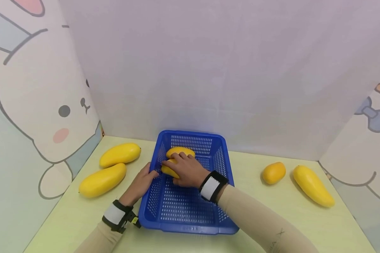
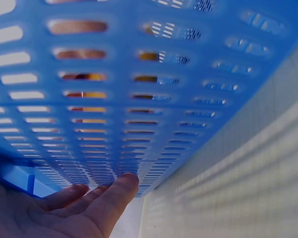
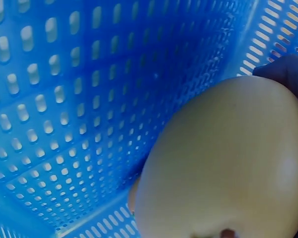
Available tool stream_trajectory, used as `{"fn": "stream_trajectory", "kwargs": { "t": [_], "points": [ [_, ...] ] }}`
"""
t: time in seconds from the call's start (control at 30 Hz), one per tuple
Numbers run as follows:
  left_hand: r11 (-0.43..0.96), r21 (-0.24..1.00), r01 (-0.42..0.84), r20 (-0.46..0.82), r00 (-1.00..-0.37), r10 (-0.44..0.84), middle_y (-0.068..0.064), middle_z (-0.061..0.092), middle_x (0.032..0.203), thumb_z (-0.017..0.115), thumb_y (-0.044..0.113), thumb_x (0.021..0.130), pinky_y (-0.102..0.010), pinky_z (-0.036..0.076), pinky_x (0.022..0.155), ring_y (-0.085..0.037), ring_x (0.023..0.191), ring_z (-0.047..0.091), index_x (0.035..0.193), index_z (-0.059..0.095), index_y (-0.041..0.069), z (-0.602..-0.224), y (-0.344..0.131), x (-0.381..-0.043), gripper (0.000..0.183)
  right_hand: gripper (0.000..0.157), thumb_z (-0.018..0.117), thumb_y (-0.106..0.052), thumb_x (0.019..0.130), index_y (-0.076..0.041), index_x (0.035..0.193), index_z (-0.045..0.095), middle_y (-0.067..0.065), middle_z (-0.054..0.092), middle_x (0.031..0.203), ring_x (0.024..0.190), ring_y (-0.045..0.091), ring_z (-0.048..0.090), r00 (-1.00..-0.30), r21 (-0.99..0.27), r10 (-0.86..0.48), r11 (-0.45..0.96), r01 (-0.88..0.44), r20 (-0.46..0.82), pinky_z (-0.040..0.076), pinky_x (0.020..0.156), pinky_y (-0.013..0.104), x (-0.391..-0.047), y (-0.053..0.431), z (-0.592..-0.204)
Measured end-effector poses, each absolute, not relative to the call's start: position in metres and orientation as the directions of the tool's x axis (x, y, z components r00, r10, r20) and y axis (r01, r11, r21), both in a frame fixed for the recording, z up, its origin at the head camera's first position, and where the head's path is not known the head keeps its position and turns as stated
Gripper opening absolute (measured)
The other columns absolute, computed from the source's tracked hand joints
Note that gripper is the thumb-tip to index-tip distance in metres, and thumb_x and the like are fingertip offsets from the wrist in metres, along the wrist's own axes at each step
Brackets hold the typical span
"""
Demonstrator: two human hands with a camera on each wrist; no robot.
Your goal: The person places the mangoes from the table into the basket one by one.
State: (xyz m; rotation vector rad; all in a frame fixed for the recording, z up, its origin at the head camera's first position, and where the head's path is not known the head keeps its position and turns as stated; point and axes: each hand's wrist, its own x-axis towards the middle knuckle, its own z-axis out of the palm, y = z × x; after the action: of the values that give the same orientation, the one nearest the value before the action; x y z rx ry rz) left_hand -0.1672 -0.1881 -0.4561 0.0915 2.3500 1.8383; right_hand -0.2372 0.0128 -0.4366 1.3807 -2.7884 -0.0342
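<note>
A blue plastic basket [image 1: 190, 227] with slotted walls stands on the table. My left hand [image 1: 142, 184] holds its left rim, thumb over the edge. In the left wrist view the fingers [image 2: 111, 203] lie along the outside of the slotted wall. Inside the basket, my right hand [image 1: 190, 170] grips a yellow mango [image 1: 170, 171] near the left wall; the mango [image 3: 223, 163] looms large in the right wrist view. Just behind it, another yellow mango [image 1: 180, 151] lies in the basket's far part, partly hidden by the fingers.
Two long yellow mangoes, one farther back [image 1: 120, 155] and one nearer [image 1: 102, 180], lie left of the basket. On the right are a small orange-yellow mango [image 1: 273, 173] and a long yellow one [image 1: 313, 186]. A pale curtain [image 1: 225, 77] rises behind the table.
</note>
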Motion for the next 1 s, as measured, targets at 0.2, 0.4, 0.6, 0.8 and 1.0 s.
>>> {"fn": "stream_trajectory", "kwargs": {
  "t": [0.2,0.4,0.6,0.8,1.0],
  "points": [
    [0.252,0.966,-0.048,-0.085,-0.987,0.138,-0.026,0.056,0.132,0.04,0.011,0.102,-0.045,0.054,0.084,-0.035,0.103,0.063,0.147,0.037,-0.002,-0.455,-0.188,-0.166,0.047,0.067,0.075,-0.036,0.088,-0.029,0.149,0.05,0.007,0.048,0.146,0.123,0.027,0.048,-0.582,0.04,-0.813,0.582,-0.812,0.022,0.046,0.099,0.047,-0.239,0.013,-0.442],
    [0.25,0.967,-0.045,-0.082,-0.987,0.14,-0.027,0.056,0.131,0.04,0.011,0.102,-0.045,0.054,0.084,-0.035,0.103,0.063,0.147,0.037,-0.002,-0.455,-0.188,-0.166,0.046,0.066,0.076,-0.038,0.088,-0.029,0.148,0.052,0.007,0.049,0.147,0.127,0.028,0.047,-0.559,0.082,-0.828,0.56,-0.824,0.034,0.042,0.104,0.048,-0.242,0.014,-0.448],
    [0.247,0.968,-0.05,-0.085,-0.987,0.135,-0.027,0.055,0.132,0.041,0.011,0.102,-0.046,0.053,0.086,-0.034,0.103,0.062,0.147,0.037,-0.002,-0.455,-0.188,-0.165,0.047,0.065,0.076,-0.037,0.089,-0.027,0.148,0.052,0.007,0.049,0.147,0.127,0.027,0.046,-0.548,0.078,-0.836,0.547,-0.833,0.018,0.041,0.102,0.047,-0.243,0.015,-0.45],
    [0.248,0.968,-0.048,-0.083,-0.988,0.132,-0.027,0.054,0.133,0.04,0.01,0.101,-0.046,0.054,0.086,-0.034,0.103,0.063,0.147,0.037,-0.003,-0.456,-0.187,-0.165,0.048,0.064,0.076,-0.036,0.089,-0.027,0.148,0.051,0.007,0.05,0.147,0.129,0.025,0.046,-0.546,0.054,-0.838,0.546,-0.836,0.002,0.042,0.102,0.046,-0.243,0.015,-0.449],
    [0.249,0.967,-0.042,-0.077,-0.988,0.132,-0.027,0.054,0.133,0.04,0.009,0.101,-0.046,0.054,0.086,-0.035,0.104,0.062,0.147,0.036,-0.003,-0.456,-0.187,-0.166,0.047,0.063,0.076,-0.036,0.09,-0.026,0.147,0.051,0.007,0.05,0.147,0.13,0.025,0.046,-0.546,0.054,-0.838,0.545,-0.837,-0.006,0.041,0.103,0.045,-0.243,0.014,-0.448]
  ]
}}
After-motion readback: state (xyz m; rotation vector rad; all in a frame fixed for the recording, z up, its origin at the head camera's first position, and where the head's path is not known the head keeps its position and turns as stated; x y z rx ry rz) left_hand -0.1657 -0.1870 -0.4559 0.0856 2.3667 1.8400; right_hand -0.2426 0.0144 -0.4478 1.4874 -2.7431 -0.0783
